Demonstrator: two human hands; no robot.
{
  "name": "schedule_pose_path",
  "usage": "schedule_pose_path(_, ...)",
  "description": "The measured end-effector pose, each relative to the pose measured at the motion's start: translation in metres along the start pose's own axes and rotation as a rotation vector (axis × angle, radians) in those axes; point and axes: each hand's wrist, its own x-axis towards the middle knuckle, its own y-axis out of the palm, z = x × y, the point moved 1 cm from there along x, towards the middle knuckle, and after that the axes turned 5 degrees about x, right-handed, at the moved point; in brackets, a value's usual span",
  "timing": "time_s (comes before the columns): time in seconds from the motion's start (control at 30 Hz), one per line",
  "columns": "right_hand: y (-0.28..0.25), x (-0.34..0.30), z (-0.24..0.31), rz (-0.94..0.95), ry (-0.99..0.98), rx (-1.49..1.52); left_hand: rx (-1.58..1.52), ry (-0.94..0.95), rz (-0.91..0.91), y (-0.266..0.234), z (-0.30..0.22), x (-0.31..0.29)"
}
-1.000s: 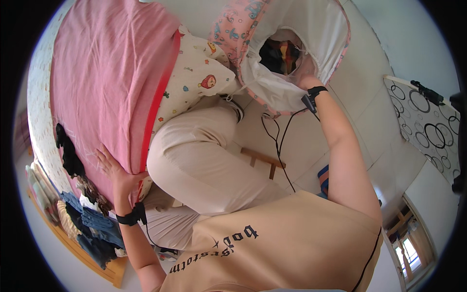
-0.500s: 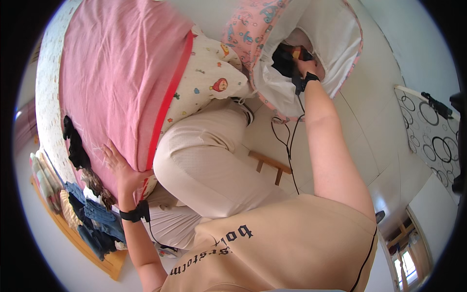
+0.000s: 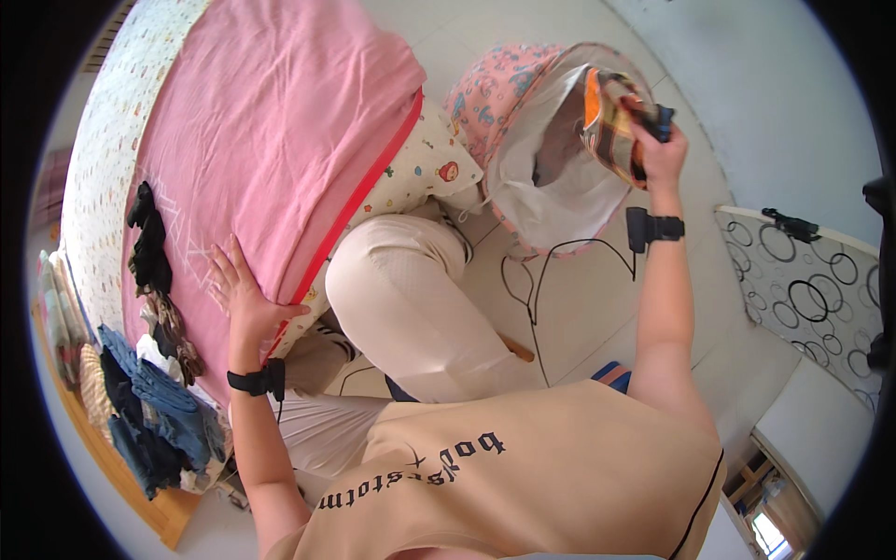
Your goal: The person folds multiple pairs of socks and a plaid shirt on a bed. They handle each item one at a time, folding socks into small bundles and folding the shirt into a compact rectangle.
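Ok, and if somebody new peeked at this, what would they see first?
Probably the big pink blanket with its bright red edge, spread across the upper left, with the left hand resting flat on it. Next, the orange, black and checked cloth bunched in the right hand, at the mouth of the pink basket near the upper right.

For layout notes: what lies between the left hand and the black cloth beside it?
In the head view, only pink cover separates the left hand from the black cloth.
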Motion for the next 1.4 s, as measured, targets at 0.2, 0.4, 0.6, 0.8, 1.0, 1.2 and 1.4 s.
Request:
schedule_pose_path(0.2, -0.018, -0.001, 0.202, 0.174, -0.005, 0.744, -0.115, -0.02, -0.014, -0.007, 0.006, -0.011)
schedule_pose_path(0.4, 0.082, -0.076, 0.394, 0.547, -0.102, 0.923, -0.588, 0.21, 0.184, -0.041, 0.04, -0.032)
schedule_pose_path(0.6, 0.214, -0.163, 0.511, 0.657, -0.493, 0.95, -1.212, 0.392, 0.136, -0.078, 0.108, -0.054)
schedule_pose_path(0.8, 0.347, -0.306, 0.472, 1.014, -1.568, -0.098, -1.968, -0.082, 0.079, -0.028, 0.164, -0.055)
schedule_pose_path(1.0, 0.387, -0.37, 0.382, 1.802, -0.987, -0.27, -1.932, -0.18, -0.101, 0.017, 0.166, -0.038)
schedule_pose_path(1.2, 0.425, -0.337, 0.381, 1.066, -1.016, 0.248, -1.83, -0.218, -0.157, 0.015, 0.163, -0.047)
schedule_pose_path(1.4, 0.453, -0.292, 0.34, 1.18, -0.491, 0.084, -1.793, 0.064, -0.39, 0.014, 0.153, -0.029)
